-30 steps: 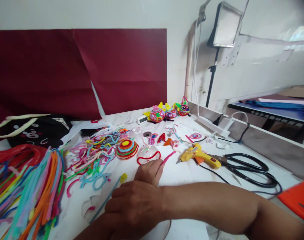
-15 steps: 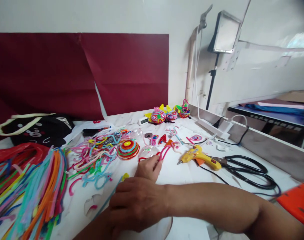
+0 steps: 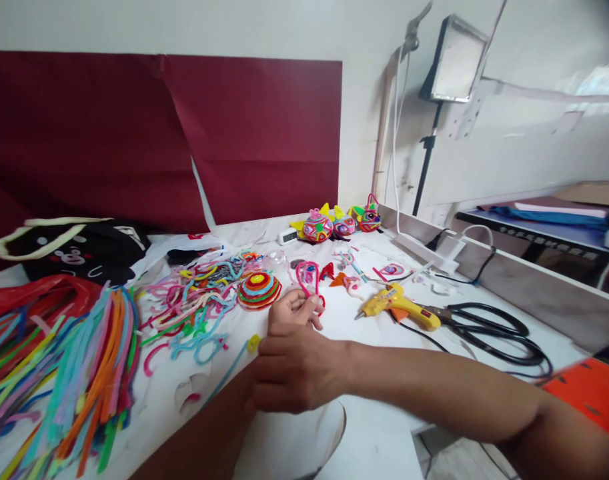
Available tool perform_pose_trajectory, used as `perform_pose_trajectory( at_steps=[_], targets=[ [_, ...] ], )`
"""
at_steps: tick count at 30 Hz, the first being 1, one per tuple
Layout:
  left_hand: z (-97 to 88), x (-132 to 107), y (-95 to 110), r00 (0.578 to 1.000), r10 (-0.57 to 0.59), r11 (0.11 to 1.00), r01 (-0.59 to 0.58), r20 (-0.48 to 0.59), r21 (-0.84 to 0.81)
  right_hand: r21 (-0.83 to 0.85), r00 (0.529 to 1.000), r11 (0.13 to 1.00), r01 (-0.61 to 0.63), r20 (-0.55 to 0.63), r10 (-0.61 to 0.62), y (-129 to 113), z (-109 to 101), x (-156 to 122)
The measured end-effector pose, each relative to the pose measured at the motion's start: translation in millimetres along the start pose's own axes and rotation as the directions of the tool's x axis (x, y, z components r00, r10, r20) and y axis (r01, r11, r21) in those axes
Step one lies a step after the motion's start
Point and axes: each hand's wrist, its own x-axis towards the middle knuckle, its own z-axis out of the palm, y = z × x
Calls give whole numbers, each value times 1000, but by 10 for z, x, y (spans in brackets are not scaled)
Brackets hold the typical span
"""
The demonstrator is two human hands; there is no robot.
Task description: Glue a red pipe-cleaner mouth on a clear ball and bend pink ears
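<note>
My left hand (image 3: 295, 310) reaches out over the white table, its fingers pinching a bent pink pipe cleaner (image 3: 316, 272) that rises in a loop. Across my left wrist lies my right hand (image 3: 297, 367), its fingers curled over the wrist and their tips hidden. Just left of the left hand sits a round coil (image 3: 259, 291) of striped pipe cleaner with a yellow centre. A pale blue pipe cleaner with a yellow tip (image 3: 253, 344) runs beside my left forearm. Behind the left hand lie small pink and red shaped pieces (image 3: 327, 272).
On the right are a yellow glue gun (image 3: 399, 307) with its cable and black-handled scissors (image 3: 494, 330). Bundled pipe cleaners (image 3: 91, 373) and a loose tangle (image 3: 199, 293) cover the left. Finished colourful figures (image 3: 318, 225), a small white timer (image 3: 287, 237) and a black bag (image 3: 79, 250) stand behind.
My right hand has slid forward along my left forearm to the wrist. The pink pipe cleaner has turned from leaning right to standing up as a loop.
</note>
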Motion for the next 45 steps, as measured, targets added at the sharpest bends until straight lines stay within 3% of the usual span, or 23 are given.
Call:
perform_pose_trajectory(
  at_steps=[2, 4, 5, 6, 8, 9, 11, 13, 17, 21, 35, 40, 45],
  targets=[
    [-19, 4, 40, 1000, -22, 997, 23, 11, -80, 80, 990, 987, -140, -9, 142, 12, -140, -107],
    [-21, -10, 78, 999, -33, 988, 35, 14, -153, 136, 944, 940, -314, -61, 325, 41, -272, -250],
    [-17, -21, 94, 999, -38, 982, 40, 14, -184, 180, 869, 869, -460, -110, 483, 65, -326, -326],
    [-10, -34, 106, 999, -43, 976, 45, 16, -211, 316, 698, 706, -633, -160, 698, 98, -367, -401],
    [5, -57, 117, 998, -56, 967, 59, 18, -249, 452, 432, 463, -762, -176, 884, 183, -407, -527],
    [11, -66, 117, 998, -63, 963, 66, 19, -262, 507, 339, 370, -779, -157, 928, 230, -407, -573],
    [20, -79, 113, 997, -75, 958, 80, 29, -276, 598, 235, 223, -769, -59, 970, 314, -379, -623],
    [24, -88, 109, 996, -81, 956, 91, 50, -280, 685, 175, 71, -725, 83, 981, 365, -342, -626],
    [31, -104, 117, 991, -86, 954, 112, 104, -278, 787, 114, -138, -601, 256, 960, 379, -313, -589],
    [38, -112, 124, 986, -98, 952, 133, 138, -275, 831, 75, -233, -506, 311, 947, 384, -315, -617],
    [27, -82, 65, 977, -143, 955, 179, 161, -235, 820, 35, -386, -422, 440, 897, 449, -370, -716],
    [33, -90, 74, 973, -145, 958, 183, 178, -219, 797, 39, -438, -416, 496, 867, 462, -416, -731],
    [24, -75, 65, 977, -138, 956, 174, 160, -234, 815, 62, -435, -382, 492, 868, 453, -455, -711]
  ],
)
